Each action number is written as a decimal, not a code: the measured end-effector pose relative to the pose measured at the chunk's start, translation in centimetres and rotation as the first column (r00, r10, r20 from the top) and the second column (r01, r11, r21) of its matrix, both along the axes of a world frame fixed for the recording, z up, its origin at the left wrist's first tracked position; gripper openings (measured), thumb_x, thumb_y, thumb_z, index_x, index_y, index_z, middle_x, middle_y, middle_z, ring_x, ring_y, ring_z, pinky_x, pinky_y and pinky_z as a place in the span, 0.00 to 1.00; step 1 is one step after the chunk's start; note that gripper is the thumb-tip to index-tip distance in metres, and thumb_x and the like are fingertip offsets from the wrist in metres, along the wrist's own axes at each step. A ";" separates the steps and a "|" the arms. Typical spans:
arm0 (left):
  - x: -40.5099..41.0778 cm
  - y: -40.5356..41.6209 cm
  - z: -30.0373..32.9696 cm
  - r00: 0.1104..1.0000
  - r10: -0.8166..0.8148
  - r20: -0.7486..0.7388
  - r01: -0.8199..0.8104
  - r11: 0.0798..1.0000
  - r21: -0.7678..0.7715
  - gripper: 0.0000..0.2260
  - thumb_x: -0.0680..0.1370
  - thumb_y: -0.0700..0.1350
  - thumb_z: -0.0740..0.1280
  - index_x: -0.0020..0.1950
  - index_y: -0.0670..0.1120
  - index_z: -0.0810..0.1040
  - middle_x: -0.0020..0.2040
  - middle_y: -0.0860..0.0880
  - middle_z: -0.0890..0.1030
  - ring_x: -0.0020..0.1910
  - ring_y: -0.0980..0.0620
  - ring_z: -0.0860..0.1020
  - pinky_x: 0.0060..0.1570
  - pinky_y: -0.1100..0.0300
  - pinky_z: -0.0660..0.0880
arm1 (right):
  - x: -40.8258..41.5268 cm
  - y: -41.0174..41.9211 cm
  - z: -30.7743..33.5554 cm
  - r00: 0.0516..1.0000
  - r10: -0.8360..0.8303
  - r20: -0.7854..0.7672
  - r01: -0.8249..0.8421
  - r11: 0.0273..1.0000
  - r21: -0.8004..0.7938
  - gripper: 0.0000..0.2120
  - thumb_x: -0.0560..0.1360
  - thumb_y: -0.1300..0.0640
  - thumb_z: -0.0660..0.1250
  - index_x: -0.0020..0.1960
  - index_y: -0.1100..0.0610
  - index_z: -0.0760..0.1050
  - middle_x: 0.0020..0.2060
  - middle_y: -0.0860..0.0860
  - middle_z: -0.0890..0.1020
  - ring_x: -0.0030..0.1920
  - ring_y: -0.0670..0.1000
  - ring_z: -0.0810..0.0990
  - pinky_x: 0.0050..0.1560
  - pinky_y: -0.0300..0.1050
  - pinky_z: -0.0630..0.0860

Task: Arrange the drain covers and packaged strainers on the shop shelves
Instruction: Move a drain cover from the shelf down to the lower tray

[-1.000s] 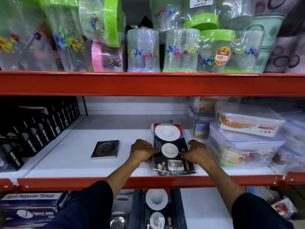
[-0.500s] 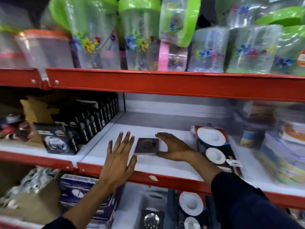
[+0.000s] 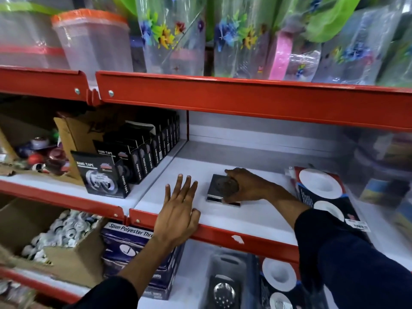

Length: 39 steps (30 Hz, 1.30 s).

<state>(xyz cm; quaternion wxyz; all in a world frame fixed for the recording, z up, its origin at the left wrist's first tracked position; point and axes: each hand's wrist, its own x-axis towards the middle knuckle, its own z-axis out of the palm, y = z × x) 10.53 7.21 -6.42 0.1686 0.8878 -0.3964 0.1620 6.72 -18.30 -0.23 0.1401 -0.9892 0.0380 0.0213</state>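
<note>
Head view, right hand gripping flat drain cover

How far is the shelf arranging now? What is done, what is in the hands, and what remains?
Done: the packaged strainers lie on the white shelf, at its right. In hand: the right hand covers the square drain cover, apparently gripping it; the left hand rests open and empty beside it. Left: placing this cover, and probably the strainer packs on the shelf below.
</note>
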 end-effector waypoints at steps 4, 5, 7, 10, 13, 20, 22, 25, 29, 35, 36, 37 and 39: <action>-0.2 -0.1 0.2 1.000 0.007 -0.007 -0.007 1.000 -0.028 0.33 0.74 0.53 0.47 0.79 0.44 0.52 0.81 0.45 0.53 0.80 0.49 0.42 0.79 0.44 0.43 | -4.5 1.9 2.4 0.966 0.000 0.260 -0.004 1.000 0.015 0.48 0.59 0.30 0.74 0.72 0.48 0.63 0.67 0.46 0.71 0.67 0.49 0.69 0.66 0.47 0.71; -0.4 0.0 0.2 1.000 0.010 -0.010 -0.011 1.000 -0.028 0.33 0.74 0.53 0.47 0.79 0.44 0.53 0.80 0.44 0.54 0.80 0.49 0.43 0.79 0.44 0.43 | -6.2 2.8 2.7 0.951 0.015 0.310 -0.011 1.000 -0.015 0.47 0.60 0.30 0.74 0.72 0.47 0.62 0.68 0.46 0.70 0.67 0.48 0.68 0.66 0.45 0.70; -0.6 0.0 0.4 1.000 0.021 -0.003 -0.021 1.000 -0.012 0.33 0.74 0.53 0.47 0.79 0.43 0.53 0.80 0.43 0.56 0.80 0.48 0.44 0.79 0.44 0.43 | -9.6 4.6 2.8 0.913 0.054 0.405 -0.021 0.996 -0.087 0.46 0.61 0.30 0.73 0.73 0.47 0.62 0.69 0.45 0.69 0.67 0.47 0.67 0.66 0.41 0.66; -0.8 0.0 0.3 1.000 0.026 0.003 -0.026 1.000 0.009 0.33 0.75 0.53 0.48 0.79 0.43 0.53 0.80 0.42 0.56 0.80 0.46 0.46 0.79 0.44 0.44 | -14.2 6.8 0.7 0.878 0.093 0.469 -0.032 0.990 -0.137 0.47 0.62 0.29 0.71 0.74 0.48 0.62 0.69 0.46 0.68 0.69 0.46 0.66 0.68 0.38 0.63; -0.8 0.0 -0.1 1.000 0.019 -0.002 -0.019 1.000 0.020 0.32 0.77 0.55 0.47 0.79 0.43 0.52 0.80 0.42 0.54 0.80 0.45 0.45 0.79 0.43 0.44 | -17.3 8.0 -2.8 0.865 0.165 0.473 -0.070 0.975 -0.212 0.46 0.64 0.29 0.70 0.74 0.50 0.63 0.70 0.49 0.69 0.69 0.49 0.66 0.72 0.41 0.59; -1.2 0.0 0.3 1.000 0.024 -0.016 -0.024 1.000 0.002 0.33 0.75 0.53 0.46 0.78 0.42 0.55 0.80 0.41 0.56 0.80 0.45 0.45 0.79 0.41 0.46 | -18.7 9.1 -13.4 0.866 0.380 0.324 -0.257 0.895 -0.364 0.37 0.69 0.32 0.64 0.71 0.52 0.66 0.69 0.53 0.72 0.68 0.54 0.69 0.70 0.48 0.67; -1.2 0.0 0.3 0.999 0.031 -0.021 -0.031 1.000 0.002 0.33 0.74 0.53 0.46 0.78 0.42 0.55 0.80 0.41 0.56 0.80 0.46 0.44 0.79 0.41 0.46 | -17.5 9.0 -16.2 0.938 0.242 0.249 -0.177 0.950 -0.258 0.39 0.67 0.34 0.68 0.71 0.52 0.64 0.70 0.53 0.71 0.69 0.55 0.69 0.70 0.50 0.70; -1.0 -0.1 0.2 0.999 0.042 -0.025 -0.042 0.999 0.012 0.33 0.74 0.54 0.46 0.78 0.43 0.55 0.80 0.41 0.56 0.80 0.46 0.45 0.79 0.41 0.47 | -14.8 9.0 -20.1 0.999 0.018 0.039 -0.013 0.992 -0.127 0.45 0.66 0.38 0.73 0.75 0.55 0.59 0.72 0.55 0.68 0.71 0.58 0.67 0.71 0.52 0.67; -0.7 -0.2 0.1 0.999 0.039 -0.038 -0.039 0.999 0.014 0.34 0.74 0.55 0.45 0.78 0.43 0.56 0.80 0.41 0.56 0.80 0.46 0.45 0.79 0.43 0.47 | -11.8 9.7 -23.9 0.982 -0.048 -0.181 0.022 0.989 -0.145 0.47 0.64 0.41 0.76 0.73 0.59 0.60 0.69 0.59 0.71 0.66 0.61 0.71 0.68 0.55 0.69; -0.3 -0.4 0.1 0.997 0.071 -0.015 -0.070 0.996 0.048 0.34 0.74 0.54 0.47 0.78 0.43 0.56 0.80 0.43 0.58 0.80 0.46 0.46 0.79 0.43 0.47 | -11.0 9.4 -26.5 0.976 -0.067 -0.206 0.035 0.987 -0.155 0.44 0.64 0.46 0.77 0.72 0.59 0.62 0.68 0.58 0.72 0.66 0.60 0.72 0.68 0.51 0.70; -0.4 -0.4 0.1 0.997 0.071 -0.008 -0.070 0.996 0.053 0.34 0.73 0.54 0.46 0.78 0.43 0.56 0.80 0.43 0.58 0.80 0.46 0.46 0.79 0.43 0.47 | -11.3 9.3 -26.0 0.981 -0.050 -0.188 0.021 0.988 -0.153 0.42 0.64 0.45 0.76 0.72 0.58 0.63 0.68 0.58 0.71 0.67 0.60 0.71 0.69 0.51 0.69; -0.4 -0.4 0.1 0.998 0.069 -0.001 -0.069 0.996 0.055 0.34 0.74 0.55 0.46 0.79 0.44 0.55 0.80 0.44 0.58 0.80 0.46 0.46 0.79 0.42 0.47 | -11.7 9.2 -25.2 0.987 -0.022 -0.162 -0.001 0.990 -0.144 0.41 0.65 0.45 0.75 0.72 0.57 0.64 0.69 0.57 0.71 0.67 0.60 0.70 0.69 0.51 0.68; -0.4 -0.4 0.0 0.998 0.067 0.010 -0.067 0.996 0.054 0.34 0.74 0.56 0.45 0.79 0.44 0.55 0.80 0.44 0.57 0.80 0.46 0.46 0.78 0.40 0.48 | -12.9 9.6 -22.8 0.996 0.063 -0.057 -0.068 0.994 -0.089 0.34 0.70 0.47 0.70 0.73 0.54 0.64 0.71 0.55 0.71 0.69 0.58 0.71 0.68 0.52 0.70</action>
